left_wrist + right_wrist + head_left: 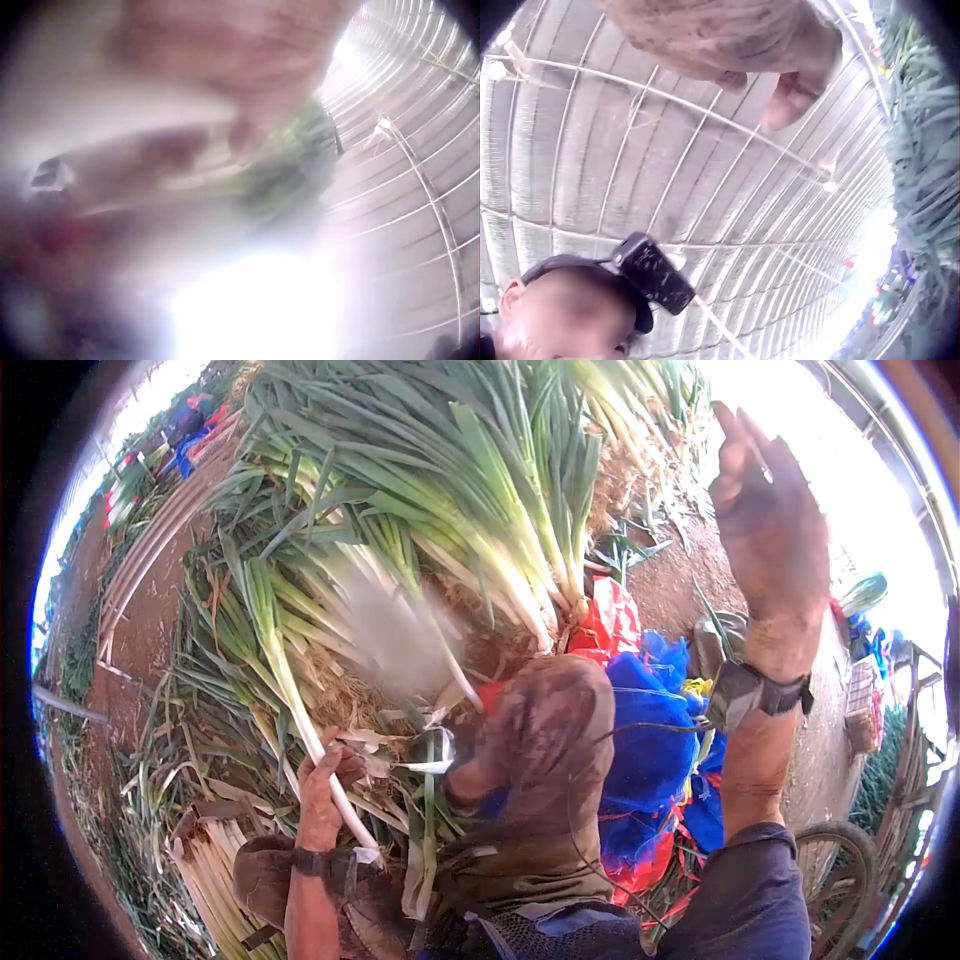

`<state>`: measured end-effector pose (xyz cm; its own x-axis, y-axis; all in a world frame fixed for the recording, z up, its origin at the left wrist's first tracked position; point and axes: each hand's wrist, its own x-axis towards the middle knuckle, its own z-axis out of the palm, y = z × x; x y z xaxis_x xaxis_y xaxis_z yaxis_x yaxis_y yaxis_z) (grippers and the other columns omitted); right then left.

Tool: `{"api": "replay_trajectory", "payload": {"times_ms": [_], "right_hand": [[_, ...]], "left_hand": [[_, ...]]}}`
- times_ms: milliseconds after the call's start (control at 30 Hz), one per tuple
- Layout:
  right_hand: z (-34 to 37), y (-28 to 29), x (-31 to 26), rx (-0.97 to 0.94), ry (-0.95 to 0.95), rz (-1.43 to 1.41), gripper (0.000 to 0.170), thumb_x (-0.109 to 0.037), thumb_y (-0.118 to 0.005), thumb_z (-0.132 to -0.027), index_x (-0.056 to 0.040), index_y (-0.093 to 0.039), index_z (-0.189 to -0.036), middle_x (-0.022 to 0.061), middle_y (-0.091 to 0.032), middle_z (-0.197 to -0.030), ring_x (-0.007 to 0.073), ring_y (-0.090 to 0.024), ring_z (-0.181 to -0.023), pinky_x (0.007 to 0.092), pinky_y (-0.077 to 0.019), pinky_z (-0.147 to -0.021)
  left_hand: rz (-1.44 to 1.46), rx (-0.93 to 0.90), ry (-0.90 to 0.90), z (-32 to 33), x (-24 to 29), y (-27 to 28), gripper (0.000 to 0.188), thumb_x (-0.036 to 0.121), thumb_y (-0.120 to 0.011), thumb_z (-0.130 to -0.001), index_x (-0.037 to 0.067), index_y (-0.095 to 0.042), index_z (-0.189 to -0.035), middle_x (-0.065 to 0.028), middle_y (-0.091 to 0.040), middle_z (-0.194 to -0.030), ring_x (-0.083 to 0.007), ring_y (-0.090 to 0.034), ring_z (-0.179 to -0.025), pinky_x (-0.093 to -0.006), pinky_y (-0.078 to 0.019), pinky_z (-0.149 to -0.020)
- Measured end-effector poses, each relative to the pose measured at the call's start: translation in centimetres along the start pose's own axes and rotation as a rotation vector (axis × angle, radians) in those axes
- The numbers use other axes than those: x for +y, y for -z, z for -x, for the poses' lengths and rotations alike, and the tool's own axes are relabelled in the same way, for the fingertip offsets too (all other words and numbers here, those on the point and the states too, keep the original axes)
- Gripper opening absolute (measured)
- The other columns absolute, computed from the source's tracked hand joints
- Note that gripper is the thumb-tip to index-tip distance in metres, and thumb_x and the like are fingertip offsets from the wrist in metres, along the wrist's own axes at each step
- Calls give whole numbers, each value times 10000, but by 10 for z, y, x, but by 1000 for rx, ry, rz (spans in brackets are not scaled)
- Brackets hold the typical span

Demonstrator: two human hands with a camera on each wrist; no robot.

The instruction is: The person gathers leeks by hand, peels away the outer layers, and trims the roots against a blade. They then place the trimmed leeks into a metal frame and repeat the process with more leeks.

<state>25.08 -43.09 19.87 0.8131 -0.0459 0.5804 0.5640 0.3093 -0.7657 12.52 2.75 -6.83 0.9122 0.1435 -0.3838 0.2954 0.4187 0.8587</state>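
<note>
My left hand (325, 790) grips a leek (300, 712) around its white stalk, low in the head view. The leek slants, its green leaves up to the left and its root end down by my lap. In the left wrist view the same hand (232, 52) is badly blurred, with a smear of green leaves (281, 169) below it. My right hand (770, 535) is raised at the upper right, fingers extended, holding nothing. The right wrist view shows that hand (735, 34) against the roof, thumb apart from the fingers.
A big heap of leeks (400, 470) fills the ground ahead. Stripped white stalks (215, 875) lie at lower left, with leaf scraps around them. Beside my knee (560, 710) are blue mesh (645, 730) and red plastic (612, 620). A wheel (850, 870) stands at lower right.
</note>
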Motion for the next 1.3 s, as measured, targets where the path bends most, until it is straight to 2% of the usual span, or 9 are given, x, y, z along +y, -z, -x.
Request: {"api": "replay_trajectory", "payload": {"times_ms": [167, 233, 300, 500, 733, 867, 900, 1067, 1300], "right_hand": [[47, 112, 64, -57, -45, 1416, 355, -140, -571, -976, 41, -551, -1282, 120, -653, -1239, 178, -630, -1066, 286, -509, -933], [81, 163, 131, -68, -136, 813, 282, -129, -597, -952, 30, -636, -1182, 110, -679, -1143, 184, -651, -1032, 293, -530, -887], [97, 147, 168, 390, -800, 140, 279, -154, -636, -931, 15, -664, -1152, 111, -694, -1050, 180, -672, -962, 292, -550, -817], [115, 149, 331, 34, -689, 744, 385, -240, -712, -875, 4, -654, -1167, 98, -690, -1028, 199, -629, -938, 331, -506, -818], [49, 119, 393, -186, -587, 1205, 768, -374, -801, -762, -14, -490, -1365, 209, -637, -1218, 357, -616, -1110, 416, -496, -932], [43, 138, 388, 21, -602, 678, 452, -396, -799, -798, -15, -634, -976, 119, -659, -835, 219, -602, -764, 384, -495, -707], [33, 134, 358, -37, -595, 1087, 369, -351, -782, -840, -24, -625, -913, 54, -623, -791, 154, -548, -741, 333, -473, -680], [0, 167, 283, -62, -384, 908, 464, -262, -712, -868, -42, -579, -1254, 137, -697, -978, 216, -667, -875, 366, -509, -784], [-15, 20, 118, -103, -468, 361, 276, -116, -618, -947, 34, -558, -1171, 159, -679, -1026, 208, -697, -871, 306, -585, -693]], "left_hand": [[136, 68, -35, 36, 21, -36, 450, 157, -645, -937, 9, -521, -1343, -63, -659, -871, -176, -682, -749, -324, -621, -669], [160, 54, -46, 55, 40, -70, 448, 174, -627, -948, 10, -509, -1348, -56, -652, -863, -164, -667, -737, -314, -605, -655], [213, 39, -78, 71, 60, -112, 434, 206, -566, -984, 10, -472, -1359, -44, -633, -841, -150, -625, -699, -323, -561, -643], [462, -252, -52, 71, 72, -196, 328, 163, -503, -1015, -6, -523, -1295, -67, -613, -881, -163, -607, -770, -350, -523, -710], [133, 137, 6, 68, 54, -218, 287, 129, -637, -889, -2, -569, -1135, -65, -625, -790, -155, -624, -615, -330, -585, -564], [224, 57, 38, 65, 30, -243, 294, 50, -653, -874, 5, -600, -1160, -107, -667, -836, -223, -690, -697, -377, -611, -659], [245, 26, 38, 64, 21, -244, 242, 55, -669, -873, 10, -639, -1109, -97, -697, -861, -220, -717, -734, -360, -606, -675], [201, 3, 12, 63, -2, -255, 482, 49, -661, -910, -41, -503, -1356, -108, -680, -1053, -221, -687, -951, -306, -536, -887], [-28, -158, -108, 58, -26, -258, 675, 136, -662, -935, -65, -321, -1481, -208, -439, -1482, -253, -396, -1395, -386, -271, -1179]]}}
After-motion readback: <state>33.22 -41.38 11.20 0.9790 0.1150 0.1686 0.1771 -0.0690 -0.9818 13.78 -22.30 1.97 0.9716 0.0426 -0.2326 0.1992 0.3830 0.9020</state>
